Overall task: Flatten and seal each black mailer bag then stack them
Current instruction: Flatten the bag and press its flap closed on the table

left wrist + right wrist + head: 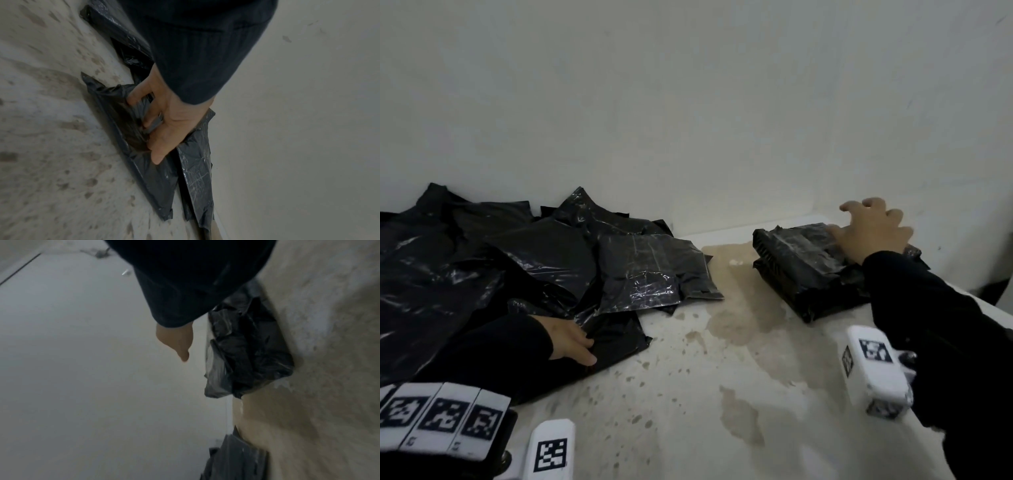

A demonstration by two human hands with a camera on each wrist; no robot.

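Note:
A loose heap of crumpled black mailer bags (517,253) covers the table's left side. At its front edge my left hand (575,342) grips one black mailer bag (616,339). In the left wrist view the fingers (139,100) curl into a fold of that bag (156,181) and the thumb lies on top. At the far right, by the wall, sits a small stack of flattened black mailers (801,267) (246,353). My right hand (873,229) (176,342) is over its right end, fingers spread and arched, holding nothing. Whether the palm touches the stack is unclear.
The stained white table (688,394) shows bare surface between heap and stack and toward the front. A pale wall (688,102) closes the back. The table's right edge runs just beyond the stack. Part of the heap (236,459) shows low in the right wrist view.

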